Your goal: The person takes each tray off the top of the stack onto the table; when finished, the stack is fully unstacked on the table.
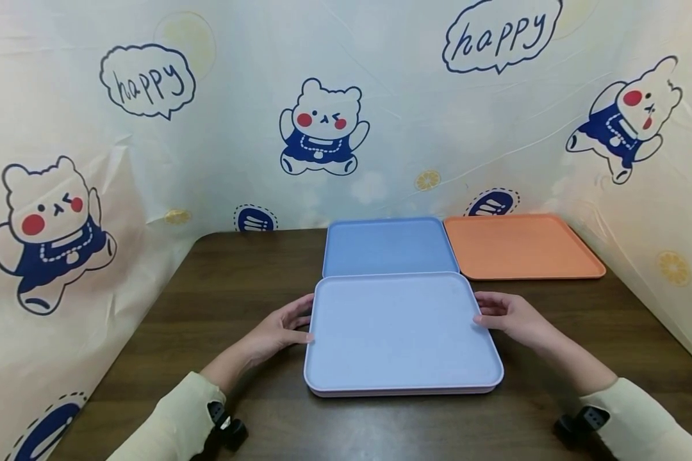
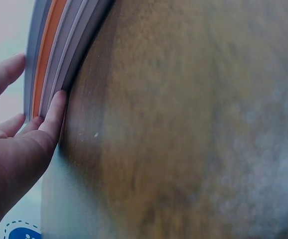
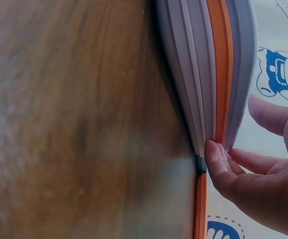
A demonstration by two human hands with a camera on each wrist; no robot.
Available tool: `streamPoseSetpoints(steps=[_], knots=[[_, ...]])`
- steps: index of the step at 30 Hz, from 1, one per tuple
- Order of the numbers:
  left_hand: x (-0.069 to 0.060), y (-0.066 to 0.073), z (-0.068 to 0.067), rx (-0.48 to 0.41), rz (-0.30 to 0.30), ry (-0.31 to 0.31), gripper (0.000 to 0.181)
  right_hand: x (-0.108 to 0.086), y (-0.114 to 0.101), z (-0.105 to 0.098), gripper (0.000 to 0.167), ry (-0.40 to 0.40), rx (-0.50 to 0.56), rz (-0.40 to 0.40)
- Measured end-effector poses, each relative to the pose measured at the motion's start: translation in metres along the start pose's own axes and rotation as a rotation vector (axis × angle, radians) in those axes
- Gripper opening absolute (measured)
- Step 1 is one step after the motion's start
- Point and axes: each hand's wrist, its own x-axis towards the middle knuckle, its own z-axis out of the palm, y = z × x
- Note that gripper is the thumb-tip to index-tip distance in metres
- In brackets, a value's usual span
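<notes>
A stack of rectangular trays, light blue on top, lies on the brown table in the head view. Both wrist views show an orange tray and pale lilac trays layered beneath the top one. My left hand holds the stack's left side, its thumb at the top rim and its fingers along the edges. On the opposite side my right hand grips likewise, thumb on the rim. Its fingertips touch the tray edges low down. The far sides of the fingers are hidden.
Behind the stack a blue tray lies flat, with an orange tray beside it on the right. The wooden table ends at a pale cloth printed with bears, which hangs at the back and sides.
</notes>
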Motion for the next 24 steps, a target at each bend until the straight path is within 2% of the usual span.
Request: streamPoseSetpoints(steps=[12,24], knots=[[-0.0007,0.0015,0.0009,-0.011,-0.011,-0.005,0.083,0.0011,0.0056,0.0022,0.072,-0.027,-0.026,-0.005],[-0.0018,0.0026,0.0019,-0.019,-0.001,-0.006,0.083,-0.0003,-0.0016,0.0016,0.068,-0.02,-0.074,-0.018]])
